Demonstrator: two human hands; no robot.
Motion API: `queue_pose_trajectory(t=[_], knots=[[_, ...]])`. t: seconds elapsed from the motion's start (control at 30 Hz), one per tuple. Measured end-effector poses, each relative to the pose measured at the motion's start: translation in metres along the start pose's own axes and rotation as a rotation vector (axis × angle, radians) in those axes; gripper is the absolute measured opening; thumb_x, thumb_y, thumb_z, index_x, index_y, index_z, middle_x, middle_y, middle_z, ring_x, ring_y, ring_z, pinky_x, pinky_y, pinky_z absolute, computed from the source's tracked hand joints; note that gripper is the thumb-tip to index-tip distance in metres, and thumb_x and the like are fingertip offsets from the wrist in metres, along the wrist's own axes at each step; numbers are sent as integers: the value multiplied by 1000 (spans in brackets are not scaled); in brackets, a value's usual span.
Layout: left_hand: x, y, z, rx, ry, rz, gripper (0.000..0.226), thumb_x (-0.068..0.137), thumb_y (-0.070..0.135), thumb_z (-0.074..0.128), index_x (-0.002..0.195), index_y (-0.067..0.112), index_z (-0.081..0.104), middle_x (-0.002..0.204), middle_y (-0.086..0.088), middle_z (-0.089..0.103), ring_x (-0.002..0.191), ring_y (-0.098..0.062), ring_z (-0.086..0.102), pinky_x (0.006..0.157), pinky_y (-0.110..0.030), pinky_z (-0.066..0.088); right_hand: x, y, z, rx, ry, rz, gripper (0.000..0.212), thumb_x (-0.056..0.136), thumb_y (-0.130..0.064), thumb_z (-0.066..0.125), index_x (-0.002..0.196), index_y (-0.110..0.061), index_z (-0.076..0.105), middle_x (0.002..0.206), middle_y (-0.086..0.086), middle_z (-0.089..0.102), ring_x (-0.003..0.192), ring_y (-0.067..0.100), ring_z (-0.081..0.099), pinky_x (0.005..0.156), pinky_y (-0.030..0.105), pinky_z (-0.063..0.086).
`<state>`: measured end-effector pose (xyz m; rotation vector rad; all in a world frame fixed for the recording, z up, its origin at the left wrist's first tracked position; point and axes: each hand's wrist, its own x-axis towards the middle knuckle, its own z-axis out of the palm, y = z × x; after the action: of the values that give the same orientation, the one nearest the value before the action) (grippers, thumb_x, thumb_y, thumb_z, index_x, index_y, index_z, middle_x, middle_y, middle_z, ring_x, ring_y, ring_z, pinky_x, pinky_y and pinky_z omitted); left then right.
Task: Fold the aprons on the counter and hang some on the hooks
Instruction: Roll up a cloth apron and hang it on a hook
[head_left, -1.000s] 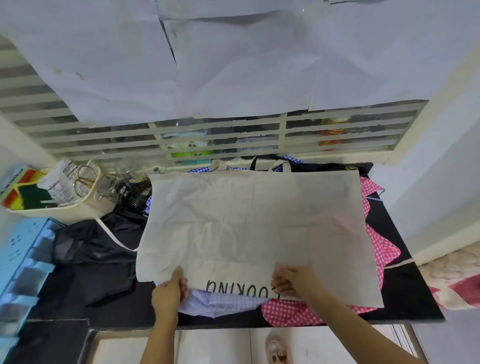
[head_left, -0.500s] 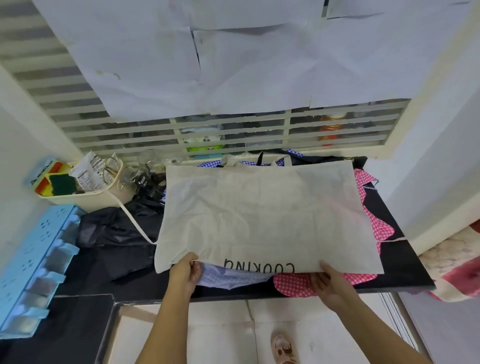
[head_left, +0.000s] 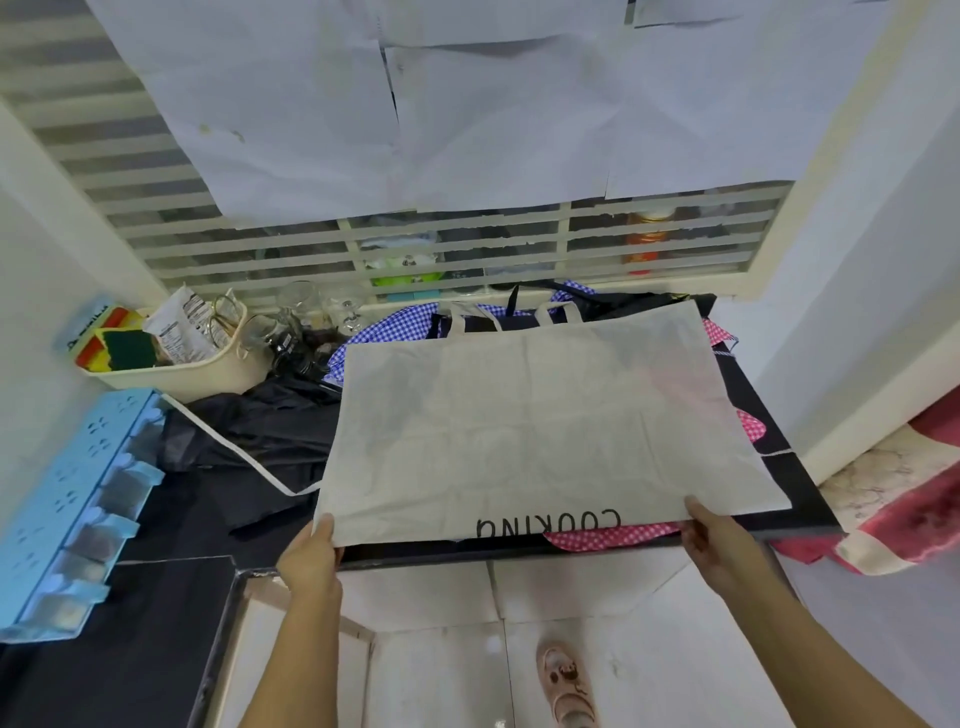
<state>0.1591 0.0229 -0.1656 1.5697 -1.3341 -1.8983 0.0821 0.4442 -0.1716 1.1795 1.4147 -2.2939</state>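
A cream apron (head_left: 540, 426) printed with "COOKING" lies spread flat over the black counter (head_left: 802, 514), its straps at the far edge. My left hand (head_left: 311, 558) pinches its near left corner. My right hand (head_left: 714, 545) pinches the near edge toward the right corner. Under it lie a pink checked apron (head_left: 613, 535), a blue checked apron (head_left: 395, 325) and a black apron (head_left: 260, 431) bunched to the left. No hooks are in view.
A cream basket (head_left: 176, 371) with sponges and packets stands at the back left, glass jars (head_left: 306, 317) beside it. A light blue rack (head_left: 67, 514) hangs on the left wall. A slatted window backs the counter. A red patterned cloth (head_left: 904, 499) lies to the right.
Both hands have slid apart along the apron's near edge, the left to the corner and the right far to the right. The light blue fabric under the near edge no longer shows.
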Motion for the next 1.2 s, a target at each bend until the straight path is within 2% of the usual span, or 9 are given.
queue_pose_trajectory(t=[0.17, 0.23, 0.33, 0.43, 0.63, 0.73, 0.83, 0.93, 1.2], knots=[[-5, 18, -8, 360, 109, 132, 35, 93, 26, 61, 64, 6, 54, 62, -4, 48, 55, -15, 41, 54, -29, 36, 0, 7, -1, -30, -34, -48, 7, 96, -14, 55, 90, -13, 59, 50, -9, 61, 39, -1, 52, 40, 11, 45], [-10, 25, -10, 474, 161, 258, 41, 92, 22, 60, 57, 5, 47, 57, -7, 43, 52, -18, 37, 56, -32, 33, -2, 7, 0, -11, -73, -69, 9, 97, -21, 55, 94, -15, 60, 61, -9, 66, 48, -1, 59, 45, 12, 48], [-15, 33, -11, 471, 194, 432, 19, 91, 12, 57, 89, -5, 65, 81, -18, 61, 70, -31, 52, 74, -42, 43, -5, 4, -4, 79, -93, -69, 14, 95, -29, 56, 106, -22, 62, 88, -7, 72, 79, 6, 67, 58, 16, 56], [-14, 30, 0, 557, 165, 490, 51, 91, 9, 57, 139, 0, 42, 130, -25, 49, 120, -42, 44, 98, -50, 37, -5, 0, -10, 138, -87, -64, 25, 94, -32, 56, 118, -24, 58, 87, -9, 74, 90, 11, 68, 67, 21, 58], [-58, -25, 74, 820, -328, 843, 59, 84, -5, 56, 140, -4, 40, 138, -24, 45, 129, -38, 41, 111, -40, 28, 4, -9, -15, 238, -11, -156, 40, 95, -24, 57, 134, -17, 53, 125, 0, 64, 104, 11, 65, 75, 20, 57], [-88, -66, 112, 1006, -583, 976, 60, 90, 11, 52, 147, 9, 33, 147, -14, 39, 135, -31, 36, 115, -39, 24, 11, -21, -15, 226, 5, -176, 25, 94, -17, 59, 118, -17, 60, 122, 0, 63, 99, 11, 65, 72, 21, 58], [-110, -92, 147, 1344, -690, 917, 67, 98, 39, 41, 153, 27, 5, 161, -3, 5, 147, -28, 7, 114, -59, 16, 23, -31, -18, 139, 60, -149, 13, 89, -9, 64, 100, -13, 61, 122, 7, 60, 100, 20, 62, 81, 30, 56], [-128, -103, 170, 1612, -779, 820, 76, 96, 56, 36, 151, 34, -13, 159, -3, -21, 145, -35, -17, 110, -65, -1, 32, -36, -27, 12, 97, -151, 37, 86, -2, 66, 121, 0, 54, 126, 16, 57, 105, 28, 57, 86, 35, 48], [-117, -121, 170, 1749, -850, 727, 92, 77, 82, 19, 143, 37, -27, 152, -3, -36, 141, -34, -29, 105, -70, -9, 35, -52, -30, -174, 100, -110, 42, 85, -4, 67, 124, 2, 54, 109, 11, 60, 98, 27, 56, 87, 36, 47]])
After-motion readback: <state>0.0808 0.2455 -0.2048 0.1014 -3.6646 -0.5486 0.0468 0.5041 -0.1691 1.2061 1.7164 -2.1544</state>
